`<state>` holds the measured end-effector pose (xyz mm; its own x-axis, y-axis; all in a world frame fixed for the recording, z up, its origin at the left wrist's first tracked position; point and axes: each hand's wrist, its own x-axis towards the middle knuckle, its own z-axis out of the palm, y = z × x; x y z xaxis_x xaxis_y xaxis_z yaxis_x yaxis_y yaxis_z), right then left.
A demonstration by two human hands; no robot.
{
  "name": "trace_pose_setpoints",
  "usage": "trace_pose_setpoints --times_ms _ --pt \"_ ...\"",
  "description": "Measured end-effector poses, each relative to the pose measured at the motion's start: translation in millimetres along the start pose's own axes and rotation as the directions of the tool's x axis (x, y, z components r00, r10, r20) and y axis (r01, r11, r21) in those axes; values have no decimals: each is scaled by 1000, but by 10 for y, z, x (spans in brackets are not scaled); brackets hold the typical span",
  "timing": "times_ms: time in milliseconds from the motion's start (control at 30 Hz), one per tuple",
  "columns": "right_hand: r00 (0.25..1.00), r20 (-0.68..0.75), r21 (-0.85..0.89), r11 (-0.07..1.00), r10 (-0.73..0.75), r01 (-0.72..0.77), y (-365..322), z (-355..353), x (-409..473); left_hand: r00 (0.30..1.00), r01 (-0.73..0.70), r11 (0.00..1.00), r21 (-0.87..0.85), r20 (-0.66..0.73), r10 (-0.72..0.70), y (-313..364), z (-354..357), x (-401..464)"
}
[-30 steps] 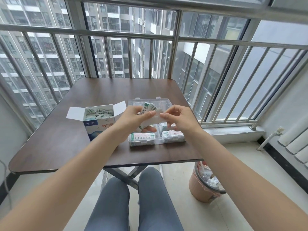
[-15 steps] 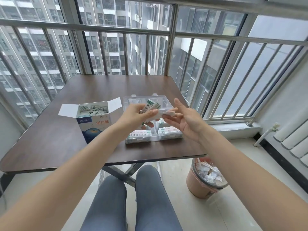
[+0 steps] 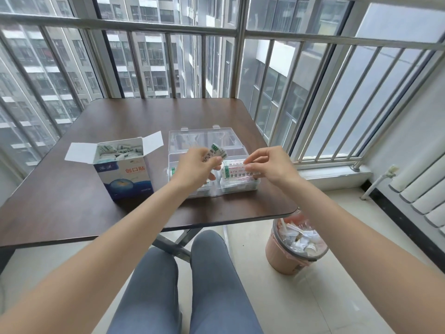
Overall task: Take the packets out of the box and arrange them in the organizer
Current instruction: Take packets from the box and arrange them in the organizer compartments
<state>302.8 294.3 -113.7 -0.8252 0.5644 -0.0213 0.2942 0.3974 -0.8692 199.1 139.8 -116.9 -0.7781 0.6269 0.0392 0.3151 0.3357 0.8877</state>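
My left hand hovers over the left half of the clear organizer, its grip grasping a small bundle of packets between thumb and fingers; the green-and-white ends of the bundle stick up past my fingertips. My right hand is over the right half of the organizer, its grip pinching a single packet by the right end, between thumb and forefinger. That packet lies roughly level, printed face up, above the right-hand compartments. I cannot tell whether it touches the packets already inside.

The organizer stands on the dark brown worktop near its front right corner, with the transparent lid swung open toward the window. Packets lie in its compartments, partly hidden by my hands.

The box stands upright on the worktop just left of the organizer, apart from it. It is blue and white with red characters on the front. Both top flaps are folded outward, and loose packets fill it close to the rim.

My knees in grey trousers sit below the worktop edge. A pink waste bin full of torn wrappers stands on the floor to the right.
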Motion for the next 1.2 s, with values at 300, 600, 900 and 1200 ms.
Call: trace_pose_setpoints --times_ms 300,600,900,1200 --pt "986 8 -383 911 -165 155 85 49 43 1000 -25 980 198 16 22 -16 86 22" --pt "977 76 -508 835 -198 209 86 44 18 998 -43 960 276 53 30 -14 112 -4" --pt "980 100 -526 827 -171 198 84 30 50 996 50 996 71 75 -55 34 114 -40" --pt "981 110 -541 819 -158 192 70 64 53 998 27 999 -21 60 -26 32 -1 -82"
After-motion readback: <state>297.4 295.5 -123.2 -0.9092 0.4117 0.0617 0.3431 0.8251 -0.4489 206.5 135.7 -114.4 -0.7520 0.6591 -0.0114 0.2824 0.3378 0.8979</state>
